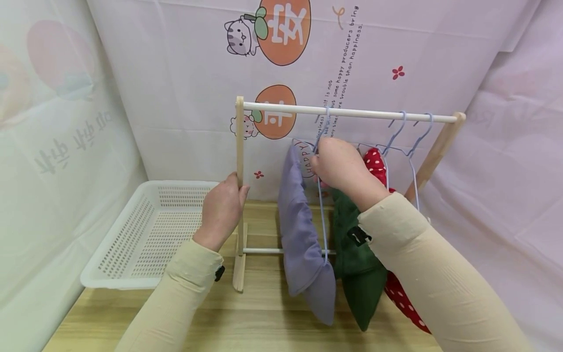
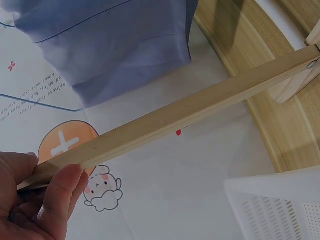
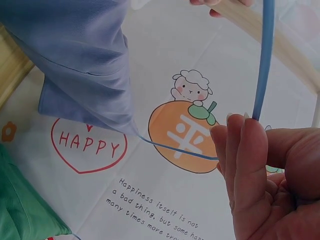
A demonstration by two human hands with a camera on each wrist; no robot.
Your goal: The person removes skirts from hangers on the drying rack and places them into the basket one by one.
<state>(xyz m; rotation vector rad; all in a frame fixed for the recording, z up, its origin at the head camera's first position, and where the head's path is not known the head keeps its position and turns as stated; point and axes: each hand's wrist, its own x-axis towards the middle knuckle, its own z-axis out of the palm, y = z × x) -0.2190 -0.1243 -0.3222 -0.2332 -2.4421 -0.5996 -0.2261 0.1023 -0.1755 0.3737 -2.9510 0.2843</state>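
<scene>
My left hand point(image 1: 223, 210) grips the left wooden post point(image 1: 240, 142) of a small clothes rack; the left wrist view shows thumb and fingers around that post point(image 2: 175, 112). My right hand point(image 1: 345, 168) pinches a blue wire hanger point(image 1: 322, 205) near its neck, just below the rack's white rail point(image 1: 281, 108). The hanger's hook appears to be at the rail. A purple garment point(image 1: 301, 234) hangs from this hanger; in the right wrist view, the garment point(image 3: 85, 55) is beside the fingers. To its right hang a green garment point(image 1: 356, 254) and a red one with white dots point(image 1: 404, 303), partly behind my right arm.
A white perforated basket point(image 1: 119, 283) stands left of the rack on the wooden table point(image 1: 259, 318). Two more blue hanger hooks point(image 1: 428, 128) sit toward the rail's right end. Printed white cloth point(image 1: 184, 73) walls the back and sides.
</scene>
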